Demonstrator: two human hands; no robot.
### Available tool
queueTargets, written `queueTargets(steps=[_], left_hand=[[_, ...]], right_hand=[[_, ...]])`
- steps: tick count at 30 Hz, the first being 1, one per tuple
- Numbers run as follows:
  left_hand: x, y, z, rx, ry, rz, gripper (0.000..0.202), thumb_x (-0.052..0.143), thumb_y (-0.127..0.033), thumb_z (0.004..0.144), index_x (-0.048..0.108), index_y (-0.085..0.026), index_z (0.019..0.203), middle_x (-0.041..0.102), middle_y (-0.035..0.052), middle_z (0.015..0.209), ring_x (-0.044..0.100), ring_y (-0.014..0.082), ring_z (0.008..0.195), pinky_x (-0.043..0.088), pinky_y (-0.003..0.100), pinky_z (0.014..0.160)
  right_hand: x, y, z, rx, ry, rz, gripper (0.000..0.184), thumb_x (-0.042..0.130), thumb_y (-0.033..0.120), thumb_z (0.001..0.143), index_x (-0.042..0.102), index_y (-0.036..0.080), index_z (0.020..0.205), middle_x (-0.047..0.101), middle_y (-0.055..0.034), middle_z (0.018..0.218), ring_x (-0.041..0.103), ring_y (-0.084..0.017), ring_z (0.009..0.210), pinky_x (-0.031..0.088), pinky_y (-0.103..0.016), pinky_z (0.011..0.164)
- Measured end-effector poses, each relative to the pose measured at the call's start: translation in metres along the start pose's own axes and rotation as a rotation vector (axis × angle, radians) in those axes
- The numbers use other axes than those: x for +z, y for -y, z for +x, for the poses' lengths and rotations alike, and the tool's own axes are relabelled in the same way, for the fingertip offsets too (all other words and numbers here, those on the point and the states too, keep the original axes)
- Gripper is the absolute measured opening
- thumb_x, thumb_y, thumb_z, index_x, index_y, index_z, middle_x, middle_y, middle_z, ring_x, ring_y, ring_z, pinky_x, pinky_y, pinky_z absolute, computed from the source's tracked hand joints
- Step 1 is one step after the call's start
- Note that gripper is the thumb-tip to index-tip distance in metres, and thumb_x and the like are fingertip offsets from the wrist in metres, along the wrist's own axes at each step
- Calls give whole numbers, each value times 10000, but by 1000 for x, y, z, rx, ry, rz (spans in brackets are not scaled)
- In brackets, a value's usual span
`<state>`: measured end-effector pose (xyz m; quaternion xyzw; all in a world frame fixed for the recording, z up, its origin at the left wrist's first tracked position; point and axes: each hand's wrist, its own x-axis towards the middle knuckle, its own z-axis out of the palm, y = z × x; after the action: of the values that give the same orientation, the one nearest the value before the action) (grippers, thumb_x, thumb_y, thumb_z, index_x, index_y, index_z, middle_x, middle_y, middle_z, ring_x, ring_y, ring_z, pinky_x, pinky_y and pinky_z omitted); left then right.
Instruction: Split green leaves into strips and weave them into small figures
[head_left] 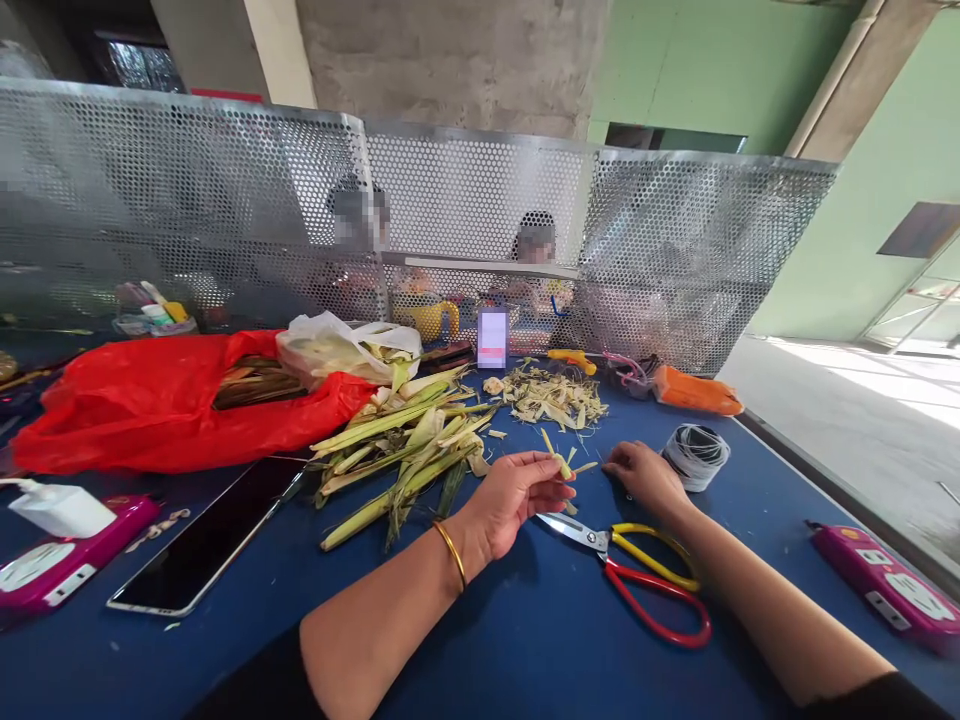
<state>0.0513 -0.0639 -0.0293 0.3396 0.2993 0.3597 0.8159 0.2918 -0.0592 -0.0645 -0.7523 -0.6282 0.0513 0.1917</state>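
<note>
My left hand (pixel 531 497), a gold bangle on its wrist, pinches a small folded corn husk piece (pixel 562 465) between thumb and fingers; its pale ends stick out several ways. To its right, my right hand (pixel 643 478) rests low over the table with fingers curled together; whatever they hold, if anything, is too small to make out. A spool of grey thread (pixel 696 458) stands right beside that hand. Scissors (pixel 600 541) with one yellow and one red handle lie between my forearms, blades parted slightly and pointing toward my left hand.
Corn husks (pixel 409 455) lie heaped left of my hands, with husk scraps (pixel 551 397) behind. Further left are a red plastic bag (pixel 142 395), a large phone (pixel 214 535) and a magenta power strip (pixel 94 540). A perforated metal screen (pixel 480 190) crosses the back, with people behind it.
</note>
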Motion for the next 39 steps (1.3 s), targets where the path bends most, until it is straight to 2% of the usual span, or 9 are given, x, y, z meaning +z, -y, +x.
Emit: queueTargets(steps=[5,11,17,19,22,27,29,33,39], left_hand=[[-1,0,1,0,-3,0,116,726,-203,734,649,-121,765,694,51,763,656,123,642,516,224,599],[-2,1,1,7,7,9,87,696,-186,753,653,-113,772,688,49,761,653,119,637,514,220,596],[-2,3,0,-14,33,83,161,732,-250,725,651,-121,775,693,62,799,664,136,669,499,223,593],[-1,3,-1,-21,55,128,178,741,-270,712,653,-124,763,699,73,820,666,140,680,481,216,582],[2,4,-4,-41,94,177,189,744,-286,699,665,-122,750,701,81,833,653,127,662,446,196,544],[3,9,-6,-192,176,196,196,743,-270,686,685,-123,803,712,93,925,627,94,590,397,161,458],[2,13,-6,-298,203,180,175,747,-240,672,673,-121,777,715,88,936,596,66,524,347,145,401],[0,18,-4,-489,230,118,114,733,-178,675,663,-113,738,673,9,705,536,26,442,324,118,371],[0,19,-3,-493,201,15,73,632,-143,786,664,-78,773,699,63,787,646,84,601,508,170,563]], right_hand=[[4,-1,0,-11,-26,36,119,533,233,810,568,196,702,614,-30,769,553,-161,665,345,-251,564],[-6,1,-6,-43,-17,123,205,317,280,907,441,234,751,584,18,574,577,-162,542,397,-245,519],[-27,8,-35,-131,-56,-4,99,468,250,834,430,256,743,493,40,505,484,-174,457,231,-261,466],[-30,9,-51,-227,-81,-148,102,474,209,828,436,254,744,478,35,496,464,-178,438,188,-274,463],[-30,11,-77,-471,-167,-338,131,430,137,856,455,235,774,534,9,551,497,-182,486,245,-273,479],[-26,32,-111,-802,-188,-258,216,368,139,955,486,203,786,569,-10,642,499,-164,560,346,-279,569],[-25,45,-120,-877,-159,-207,253,334,147,976,505,191,795,581,-22,678,513,-169,599,373,-290,602],[-22,66,-127,-982,-135,-184,319,267,139,993,535,170,822,596,-33,707,527,-178,646,418,-312,657],[-14,71,-131,-987,-78,-199,367,244,137,992,521,183,757,580,-28,677,510,-169,607,427,-308,635]])
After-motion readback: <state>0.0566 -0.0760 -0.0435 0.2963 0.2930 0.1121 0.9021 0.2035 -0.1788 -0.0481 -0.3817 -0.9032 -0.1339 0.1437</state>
